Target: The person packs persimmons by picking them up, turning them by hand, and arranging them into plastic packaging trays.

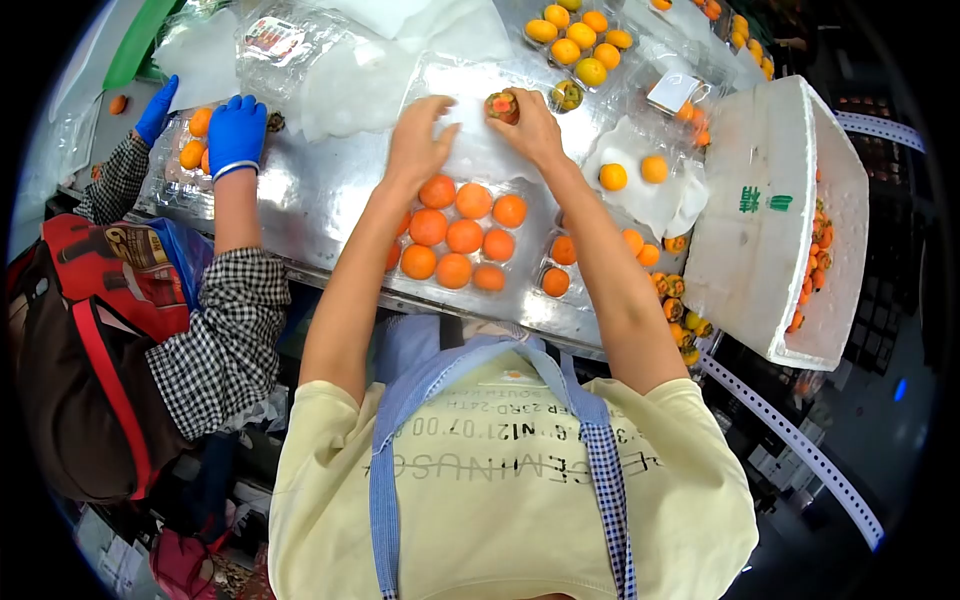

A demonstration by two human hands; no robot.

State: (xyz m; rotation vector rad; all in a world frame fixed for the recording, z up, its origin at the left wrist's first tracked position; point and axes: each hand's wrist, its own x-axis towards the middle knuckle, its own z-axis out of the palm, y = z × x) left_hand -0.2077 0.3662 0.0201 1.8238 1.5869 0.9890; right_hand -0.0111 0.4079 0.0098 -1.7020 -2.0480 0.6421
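My right hand (532,125) grips a persimmon (502,107) above the far side of the metal table. A reddish patch on the fruit faces the camera. To the left of it, my left hand (420,140) is held with thumb and fingers apart and nothing in it. White liner sheet (490,150) lies beneath and between my hands. Just nearer to me, rows of orange persimmons (464,236) fill a clear plastic tray, partly hidden by my left forearm. By my right forearm, another clear tray holds several persimmons (563,250).
A co-worker's blue-gloved hand (237,135) rests over fruit at the left. A white foam box (750,210) of persimmons stands tilted at the right. Yellow-orange fruit (580,35) sits in a clear tray at the back. Clear packaging (275,45) and white sheets lie at the back left.
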